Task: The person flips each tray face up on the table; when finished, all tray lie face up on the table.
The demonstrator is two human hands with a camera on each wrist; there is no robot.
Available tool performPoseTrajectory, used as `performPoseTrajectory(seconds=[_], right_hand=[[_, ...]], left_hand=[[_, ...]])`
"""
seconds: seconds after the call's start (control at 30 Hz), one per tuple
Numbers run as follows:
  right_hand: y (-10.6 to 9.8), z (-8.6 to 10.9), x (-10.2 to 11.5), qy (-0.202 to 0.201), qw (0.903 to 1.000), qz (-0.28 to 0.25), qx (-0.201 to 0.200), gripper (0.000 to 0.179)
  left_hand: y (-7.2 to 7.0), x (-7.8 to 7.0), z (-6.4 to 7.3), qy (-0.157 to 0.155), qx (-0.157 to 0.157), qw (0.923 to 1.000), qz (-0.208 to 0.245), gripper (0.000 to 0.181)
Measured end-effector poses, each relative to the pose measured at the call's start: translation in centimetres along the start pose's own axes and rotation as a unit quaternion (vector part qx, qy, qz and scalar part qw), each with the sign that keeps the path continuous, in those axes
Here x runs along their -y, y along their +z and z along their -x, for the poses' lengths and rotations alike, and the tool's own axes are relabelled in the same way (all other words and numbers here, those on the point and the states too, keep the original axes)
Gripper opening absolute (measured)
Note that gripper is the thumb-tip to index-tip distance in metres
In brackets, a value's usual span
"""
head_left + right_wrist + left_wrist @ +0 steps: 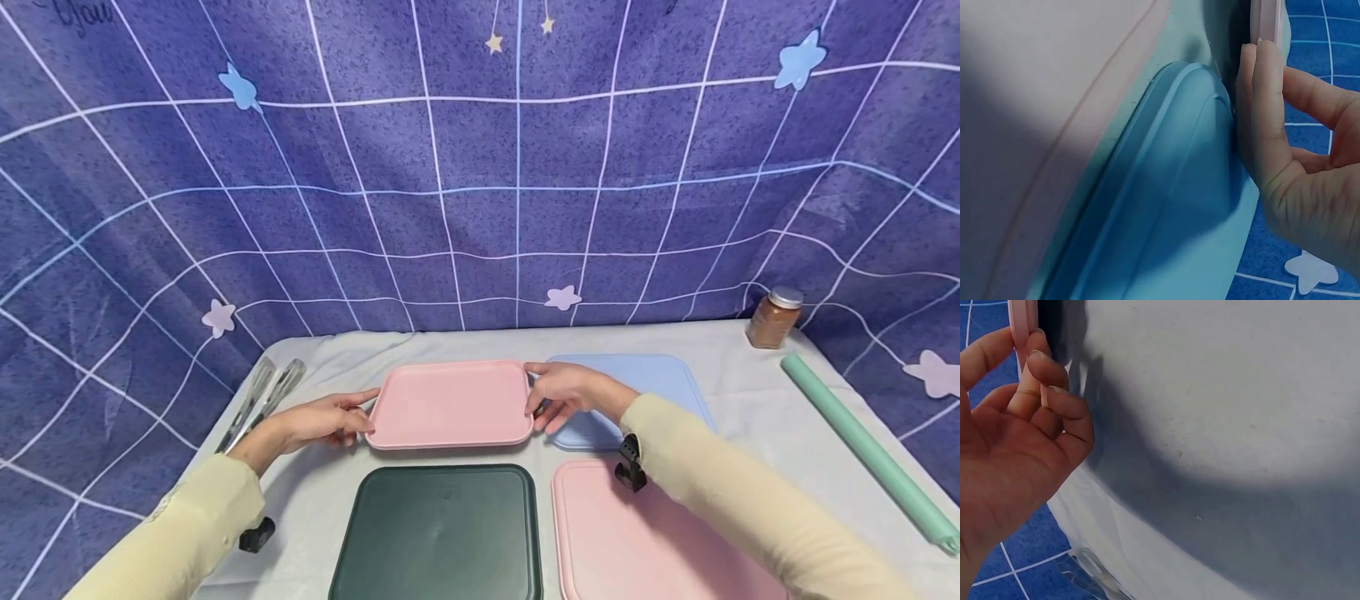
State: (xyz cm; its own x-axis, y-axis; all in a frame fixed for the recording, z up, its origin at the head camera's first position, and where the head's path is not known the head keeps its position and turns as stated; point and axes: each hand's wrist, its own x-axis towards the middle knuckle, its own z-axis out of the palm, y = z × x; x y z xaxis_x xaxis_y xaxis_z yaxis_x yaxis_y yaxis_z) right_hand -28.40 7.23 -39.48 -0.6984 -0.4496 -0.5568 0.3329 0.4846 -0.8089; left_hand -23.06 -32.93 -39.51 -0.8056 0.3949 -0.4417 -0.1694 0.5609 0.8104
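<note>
The person across the table is holding the small pink tray [453,406] squarely between both hands, so it is lying to the right of the left hand [322,419] and to the left of the right hand [566,392], with neither hand sitting nearer than the other. Its long axis is running crosswise, from one hand to the other, parallel to the back edge of the table. The left hand is pinching the left short end, its lower fingers curling in; the right hand is gripping the right short end between thumb and fingers, its longer fingers stretching to the rim. From the wrist views the tray seems to be hanging a little above the white cloth [738,421], though I am not finding the gap easy to judge. The dark green tray [442,533] is lying just on the near side of it, the blue tray [660,383] is lying beside it under the right hand and forearm, and a larger pink tray [596,542] is sitting diagonally nearer on the right. As for writing, the purple curtain [480,150] is showing a scripted "You" at its top left, and another scrap of lettering is getting cut off along the top. A faint mark is sitting near the dark green tray's far edge, too small for reading, and the jar [775,321] is showing no legible label.
</note>
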Motion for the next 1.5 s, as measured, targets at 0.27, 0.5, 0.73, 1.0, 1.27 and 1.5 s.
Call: performPoseTrajectory(seconds=[0.27, 0.5, 0.73, 1.0, 1.27, 1.5], right_hand=[[0.7, 0.3, 0.9, 0.012, 0.9981, 0.054, -0.029, 0.102], [1.5, 0.3, 1.1, 0.010, 0.9968, 0.067, -0.043, 0.105], [2.2, -0.1, 0.8, 0.001, 0.9956, 0.079, -0.050, 0.107], [2.4, -0.3, 0.9, -0.007, 0.9918, 0.113, -0.060, 0.055], [-1.2, 2.9, 1.6, -0.035, 0.9811, 0.171, -0.084, 0.108], [-10.0, 8.2, -0.4, -0.003, 0.9461, 0.316, -0.073, 0.101]], left_hand=[[0.0, -0.3, -0.2, -0.012, -0.010, 0.9996, -0.023, 0.091], [0.2, -0.4, -0.4, -0.010, -0.026, 0.9978, -0.061, 0.094], [0.4, -0.2, -0.7, -0.007, -0.040, 0.9957, -0.083, 0.093], [0.9, -0.7, -0.7, -0.007, -0.052, 0.9943, -0.093, 0.093], [1.0, -2.1, -1.1, 0.029, -0.118, 0.9732, -0.196, 0.076], [2.8, -6.6, -2.1, 0.094, -0.164, 0.9609, -0.203, 0.063]])
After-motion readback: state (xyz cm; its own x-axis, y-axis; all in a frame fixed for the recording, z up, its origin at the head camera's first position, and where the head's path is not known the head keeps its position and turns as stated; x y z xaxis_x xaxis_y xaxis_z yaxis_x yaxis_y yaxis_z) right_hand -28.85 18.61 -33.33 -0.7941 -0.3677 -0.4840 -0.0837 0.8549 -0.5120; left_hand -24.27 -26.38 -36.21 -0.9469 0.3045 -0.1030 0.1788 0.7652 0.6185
